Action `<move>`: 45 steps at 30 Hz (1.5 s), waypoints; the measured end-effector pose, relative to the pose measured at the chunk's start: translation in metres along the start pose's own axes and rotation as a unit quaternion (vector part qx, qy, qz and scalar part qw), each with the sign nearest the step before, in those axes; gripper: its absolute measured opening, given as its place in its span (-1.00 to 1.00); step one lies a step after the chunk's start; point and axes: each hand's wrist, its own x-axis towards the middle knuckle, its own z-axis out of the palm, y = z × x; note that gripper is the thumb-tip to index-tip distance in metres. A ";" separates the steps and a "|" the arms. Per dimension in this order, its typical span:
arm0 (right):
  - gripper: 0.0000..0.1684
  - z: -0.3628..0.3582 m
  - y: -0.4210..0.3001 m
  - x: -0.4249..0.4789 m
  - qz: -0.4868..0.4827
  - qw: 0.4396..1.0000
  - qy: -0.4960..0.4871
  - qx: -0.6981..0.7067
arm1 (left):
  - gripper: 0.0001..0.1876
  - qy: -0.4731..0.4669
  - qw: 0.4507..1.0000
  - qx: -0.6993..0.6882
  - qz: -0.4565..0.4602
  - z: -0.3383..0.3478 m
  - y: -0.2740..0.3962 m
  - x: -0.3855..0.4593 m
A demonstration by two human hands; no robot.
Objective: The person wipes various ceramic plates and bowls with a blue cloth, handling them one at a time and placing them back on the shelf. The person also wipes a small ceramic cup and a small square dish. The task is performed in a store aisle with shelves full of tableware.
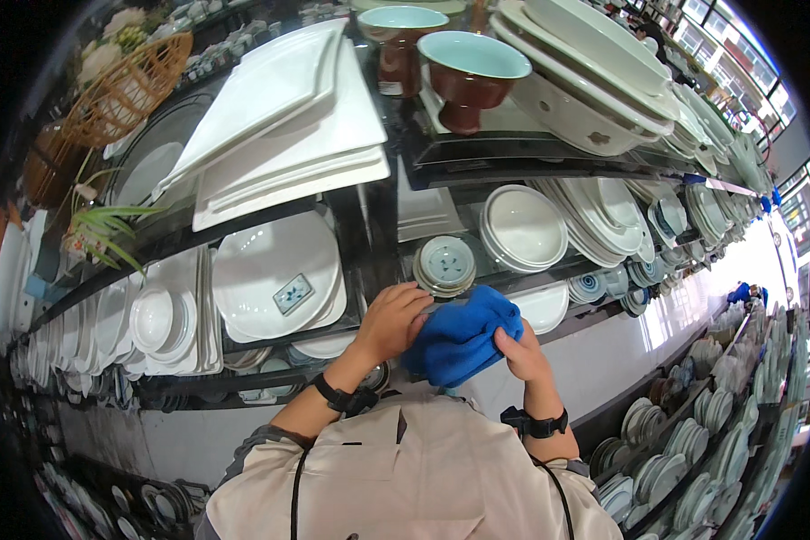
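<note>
A crumpled blue cloth (462, 334) is held in front of my body. The thumb and fingers of my right hand (523, 347) pinch its right side. My left hand (395, 320) is at the cloth's left edge, with its fingers near a small stack of patterned dishes (447, 262); the cloth hides part of this hand, and whether it grips anything is unclear. To the right of the small stack are nested white bowls (525, 226). Left of my left hand, a large white plate (277, 270) bears a small rectangular dish with a blue pattern (293, 294).
Square white plates (290, 142) are stacked on the upper shelf beside red-brown footed bowls (474, 57) and large oval dishes (587, 115). A wicker basket (128, 94) and a green plant (104, 229) stand at left. More shelves of dishes (661, 472) line the right.
</note>
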 end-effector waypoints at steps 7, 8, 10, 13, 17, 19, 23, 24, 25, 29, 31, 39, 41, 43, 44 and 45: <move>-0.24 -0.070 -0.004 -0.018 -0.033 0.998 0.049 0.012 | -0.66 0.037 0.996 0.070 -0.027 0.053 0.017 0.051; -0.22 -0.082 -0.003 -0.020 -0.027 0.999 0.044 0.015 | -0.65 0.039 0.995 0.082 -0.040 0.060 0.020 0.056; -0.15 -0.102 -0.004 -0.020 -0.013 0.999 0.030 0.022 | -0.66 0.027 0.988 0.117 -0.095 0.073 0.023 0.061; -0.24 -0.120 -0.012 -0.019 -0.027 0.999 0.038 0.019 | -0.73 0.033 0.979 0.150 -0.137 0.087 0.024 0.068; -0.24 -0.148 -0.005 -0.012 -0.022 0.999 0.014 0.040 | -0.80 0.049 0.972 0.166 -0.161 0.095 0.029 0.070; -0.24 -0.156 -0.008 -0.004 -0.017 0.999 -0.010 0.048 | -0.83 0.065 0.968 0.169 -0.173 0.095 0.033 0.072; -0.27 -0.170 -0.004 0.009 -0.014 0.997 -0.052 0.050 | -0.88 0.091 0.962 0.166 -0.195 0.094 0.040 0.075; -0.27 -0.173 -0.004 0.012 -0.012 0.997 -0.059 0.045 | -0.88 0.098 0.962 0.164 -0.197 0.095 0.040 0.075; -0.28 -0.176 -0.003 0.014 -0.010 0.997 -0.065 0.039 | -0.88 0.103 0.961 0.151 -0.210 0.094 0.040 0.076; -0.33 -0.188 0.003 0.021 0.002 0.996 -0.086 0.034 | -0.87 0.115 0.956 0.117 -0.244 0.092 0.040 0.076; -0.35 -0.190 0.001 0.025 0.015 0.995 -0.084 0.046 | -0.86 0.123 0.953 0.103 -0.255 0.092 0.039 0.076; -0.25 -0.183 -0.001 0.022 0.081 0.988 -0.087 0.095 | -0.82 0.146 0.962 0.073 -0.221 0.083 0.041 0.082; -0.24 -0.173 0.001 0.018 0.055 0.989 -0.075 0.113 | -0.82 0.156 0.967 0.044 -0.196 0.077 0.053 0.081; -0.22 -0.165 0.004 0.013 0.027 0.986 -0.064 0.151 | -0.83 0.126 0.973 -0.038 -0.187 0.062 0.074 0.086; -0.19 -0.162 0.002 0.011 0.019 0.990 -0.092 0.107 | -0.83 0.090 0.972 -0.104 -0.192 0.050 0.088 0.089; -0.17 -0.156 -0.006 0.011 0.012 0.991 -0.122 0.061 | -0.83 0.056 0.964 -0.168 -0.197 0.042 0.097 0.088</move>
